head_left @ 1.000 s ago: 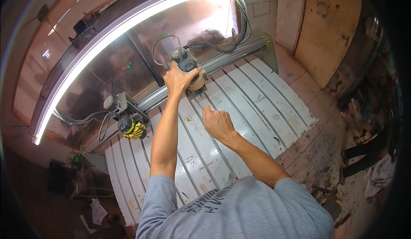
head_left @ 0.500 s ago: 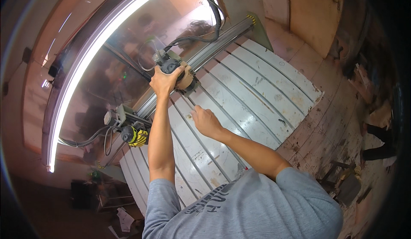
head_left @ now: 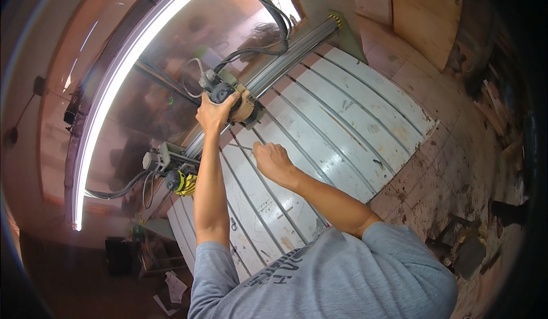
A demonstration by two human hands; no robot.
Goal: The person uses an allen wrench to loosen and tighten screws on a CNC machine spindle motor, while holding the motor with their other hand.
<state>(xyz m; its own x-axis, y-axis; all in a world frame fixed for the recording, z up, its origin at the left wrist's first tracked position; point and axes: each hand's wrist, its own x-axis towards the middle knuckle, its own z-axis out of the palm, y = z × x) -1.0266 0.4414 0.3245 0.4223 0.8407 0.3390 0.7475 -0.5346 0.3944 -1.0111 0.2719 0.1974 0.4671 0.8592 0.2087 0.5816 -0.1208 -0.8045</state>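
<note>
My left hand [head_left: 213, 113] is wrapped around the upper body of a router motor [head_left: 221, 93], thumb on its right side. The motor sits in a tan mount [head_left: 246, 108] on the gantry rail [head_left: 288, 62] of a CNC router. Just below and to the right, my right hand [head_left: 273, 162] is closed on a thin metal rod-like tool [head_left: 242, 146]. The rod points left, above the slotted bed [head_left: 342, 125] and apart from the motor. Its exact kind is too small to tell.
A second router motor with a yellow-and-black body [head_left: 184, 183] hangs further left on the gantry. Dark cables [head_left: 257, 50] loop above the rail. A bright tube light [head_left: 108, 102] arcs along the left. Tiled floor [head_left: 411, 187] with scattered debris borders the bed's right side.
The rod in my right hand has swung from pointing up toward the motor's lower end to pointing left. My left hand keeps its hold on the motor. The view has shifted slightly.
</note>
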